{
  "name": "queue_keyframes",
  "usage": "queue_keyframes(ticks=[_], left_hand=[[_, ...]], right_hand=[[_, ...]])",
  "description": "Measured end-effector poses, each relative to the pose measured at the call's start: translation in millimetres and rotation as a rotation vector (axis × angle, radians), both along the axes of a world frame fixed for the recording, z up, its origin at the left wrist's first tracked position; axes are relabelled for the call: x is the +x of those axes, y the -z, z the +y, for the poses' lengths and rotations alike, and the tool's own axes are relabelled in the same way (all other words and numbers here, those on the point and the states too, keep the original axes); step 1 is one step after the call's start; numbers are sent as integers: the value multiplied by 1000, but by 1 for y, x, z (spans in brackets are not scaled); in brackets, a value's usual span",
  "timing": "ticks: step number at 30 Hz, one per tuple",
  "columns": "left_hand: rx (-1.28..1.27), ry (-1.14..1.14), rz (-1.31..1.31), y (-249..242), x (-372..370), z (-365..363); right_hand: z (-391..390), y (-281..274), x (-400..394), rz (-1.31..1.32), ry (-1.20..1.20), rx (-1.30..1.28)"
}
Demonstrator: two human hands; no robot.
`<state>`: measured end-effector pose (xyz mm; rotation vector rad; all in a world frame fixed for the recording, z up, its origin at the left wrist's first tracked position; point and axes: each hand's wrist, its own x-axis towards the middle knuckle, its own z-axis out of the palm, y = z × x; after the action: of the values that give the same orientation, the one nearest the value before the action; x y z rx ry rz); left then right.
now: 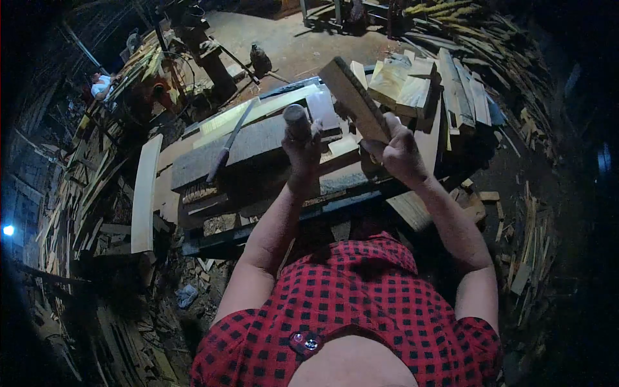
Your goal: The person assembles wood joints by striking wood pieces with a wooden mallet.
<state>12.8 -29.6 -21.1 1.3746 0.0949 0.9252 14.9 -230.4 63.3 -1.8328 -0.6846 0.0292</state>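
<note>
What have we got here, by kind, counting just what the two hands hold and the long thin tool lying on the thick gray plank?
Wooden block, right hand: 1
Round-ended piece, left hand: 1
Long thin tool: 1
Total: 3

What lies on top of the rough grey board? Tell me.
A long, dark-handled tool lies across the rough grey board. The left hand, in front, covers part of the board; anything behind the hand cannot be seen.

Bench (206, 244) | thick grey plank (258, 143) | pale boards (222, 126) | stacked wood blocks (393, 84)
</note>
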Motion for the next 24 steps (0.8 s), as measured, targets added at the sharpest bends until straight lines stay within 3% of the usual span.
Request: queue_keyframes(ticks=[3,6,8,11,14,16,18,24], left_hand=[[59,-79,21,-2,-8,3],[-31,-104,47,-13,-21,4],[46,-119,3,6,-14,22],[-339,-132,-100,-2,-15,30],[-282,-166,-126,-2,-15,39],[-311,-56,-196,1,-17,38],[-186,-145,-123,2,-13,33],[-126,-168,-35,-4,-14,27]], right_hand=[[2,58,1,-38,172,-275],[1,118,4,7,152,-612],[1,142,7,30,140,-633],[1,154,10,43,119,-680],[-1,154,14,39,110,-702],[-1,156,13,45,100,-697],[0,156,12,14,119,-707],[-4,160,13,-18,96,-679]])
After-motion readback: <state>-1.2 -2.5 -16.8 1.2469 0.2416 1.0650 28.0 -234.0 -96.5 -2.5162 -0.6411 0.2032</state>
